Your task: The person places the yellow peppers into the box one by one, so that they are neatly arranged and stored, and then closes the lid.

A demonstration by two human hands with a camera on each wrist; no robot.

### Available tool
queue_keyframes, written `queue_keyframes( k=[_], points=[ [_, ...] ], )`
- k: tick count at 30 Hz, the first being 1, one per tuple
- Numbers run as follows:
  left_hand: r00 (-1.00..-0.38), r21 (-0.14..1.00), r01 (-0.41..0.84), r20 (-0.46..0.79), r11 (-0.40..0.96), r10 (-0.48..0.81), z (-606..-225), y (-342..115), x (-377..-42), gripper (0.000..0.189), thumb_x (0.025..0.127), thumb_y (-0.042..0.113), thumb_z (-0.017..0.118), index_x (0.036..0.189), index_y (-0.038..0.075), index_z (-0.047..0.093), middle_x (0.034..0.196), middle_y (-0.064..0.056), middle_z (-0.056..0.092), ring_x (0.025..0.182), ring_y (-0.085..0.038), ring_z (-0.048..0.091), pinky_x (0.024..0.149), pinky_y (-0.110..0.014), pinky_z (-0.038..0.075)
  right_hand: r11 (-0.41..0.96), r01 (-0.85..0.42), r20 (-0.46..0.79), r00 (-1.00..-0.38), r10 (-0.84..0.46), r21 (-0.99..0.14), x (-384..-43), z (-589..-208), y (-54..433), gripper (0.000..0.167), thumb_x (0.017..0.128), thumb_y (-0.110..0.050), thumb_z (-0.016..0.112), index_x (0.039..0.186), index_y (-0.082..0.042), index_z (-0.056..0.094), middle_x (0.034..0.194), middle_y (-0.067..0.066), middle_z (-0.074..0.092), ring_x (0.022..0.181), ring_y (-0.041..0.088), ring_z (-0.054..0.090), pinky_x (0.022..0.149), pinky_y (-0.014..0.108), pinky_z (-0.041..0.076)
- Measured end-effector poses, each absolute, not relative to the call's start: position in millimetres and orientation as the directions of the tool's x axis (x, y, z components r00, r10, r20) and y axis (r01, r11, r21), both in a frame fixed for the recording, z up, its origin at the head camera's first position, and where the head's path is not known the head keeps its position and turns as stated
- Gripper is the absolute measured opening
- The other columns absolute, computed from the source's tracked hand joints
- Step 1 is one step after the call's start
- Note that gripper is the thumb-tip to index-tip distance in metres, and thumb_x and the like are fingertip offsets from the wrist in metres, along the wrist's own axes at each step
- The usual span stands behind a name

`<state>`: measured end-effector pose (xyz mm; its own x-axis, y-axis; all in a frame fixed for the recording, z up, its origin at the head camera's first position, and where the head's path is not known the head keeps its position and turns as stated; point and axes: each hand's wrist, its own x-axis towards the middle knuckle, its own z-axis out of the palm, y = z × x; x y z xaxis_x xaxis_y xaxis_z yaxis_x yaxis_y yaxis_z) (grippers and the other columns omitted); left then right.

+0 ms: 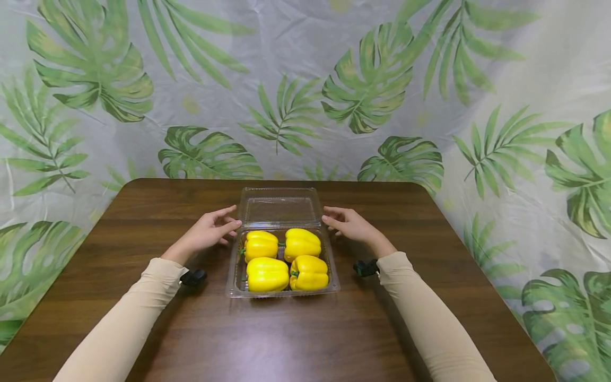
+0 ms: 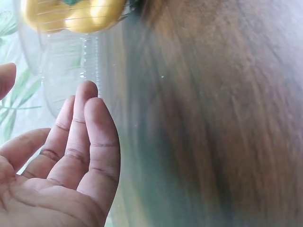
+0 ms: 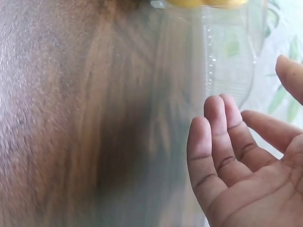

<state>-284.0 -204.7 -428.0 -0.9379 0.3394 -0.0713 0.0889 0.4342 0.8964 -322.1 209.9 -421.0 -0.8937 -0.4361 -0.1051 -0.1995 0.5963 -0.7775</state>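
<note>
A clear plastic clamshell box (image 1: 233, 281) lies on the table with its lid (image 1: 279, 207) folded back, away from me. Several yellow bell peppers (image 1: 267, 275) fill its base, some with green stems showing. At the box's left side, near the hinge, is my left hand (image 1: 208, 231), its fingers extended and holding nothing. My right hand (image 1: 354, 225) mirrors it on the right side, fingers loosely bent and palm empty. Whether the fingertips touch the plastic, I cannot tell. Both wrist views show the palms, with the hand (image 2: 71, 175) and the hand (image 3: 251, 175) beside the box's edge.
The box stands on a dark brown wooden table (image 1: 286, 339) with rounded far corners. Behind it hangs a pale curtain (image 1: 296, 63) printed with green leaves. A small black device (image 1: 193, 277) is strapped at the left wrist, another black device (image 1: 366, 268) at the right.
</note>
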Motion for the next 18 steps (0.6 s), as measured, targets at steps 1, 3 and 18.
queue_keyframes(
  k=[1, 3, 18],
  points=[
    [-0.938, 0.899, 0.080, -0.079, 0.431, 0.338, -429.2, -203.5, -285.0, 0.075, 0.111, 0.030, 0.062, 0.169, 0.000, 0.025, 0.142, -0.029, 0.065, 0.110, -0.028, 0.075, 0.087, -0.039, 0.066, 0.591, -0.189, -0.113, -0.893, -0.435, -0.784, -322.7, -423.1, 209.8, 0.061, 0.114, -0.034, 0.056, 0.163, -0.002, 0.042, 0.137, 0.025, 0.068, 0.119, 0.036, 0.070, 0.091, 0.042, 0.064],
    [-0.938, 0.904, 0.051, -0.102, 0.424, 0.332, -431.8, -202.0, -287.2, 0.075, 0.111, 0.030, 0.062, 0.169, -0.001, 0.026, 0.142, -0.029, 0.065, 0.107, -0.022, 0.075, 0.085, -0.034, 0.065, 0.581, -0.165, -0.131, -0.892, -0.433, -0.797, -322.9, -426.1, 209.3, 0.061, 0.114, -0.036, 0.055, 0.163, -0.003, 0.043, 0.139, 0.025, 0.068, 0.120, 0.036, 0.070, 0.088, 0.038, 0.062],
    [-0.923, 0.929, -0.038, -0.174, 0.369, 0.342, -436.7, -197.1, -286.6, 0.070, 0.112, 0.035, 0.059, 0.168, 0.002, 0.031, 0.151, -0.027, 0.061, 0.105, -0.013, 0.069, 0.085, -0.027, 0.059, 0.520, -0.068, -0.198, -0.877, -0.438, -0.852, -323.5, -438.5, 209.3, 0.063, 0.113, -0.043, 0.054, 0.167, -0.015, 0.039, 0.145, 0.021, 0.063, 0.122, 0.031, 0.066, 0.093, 0.036, 0.058]
  ],
)
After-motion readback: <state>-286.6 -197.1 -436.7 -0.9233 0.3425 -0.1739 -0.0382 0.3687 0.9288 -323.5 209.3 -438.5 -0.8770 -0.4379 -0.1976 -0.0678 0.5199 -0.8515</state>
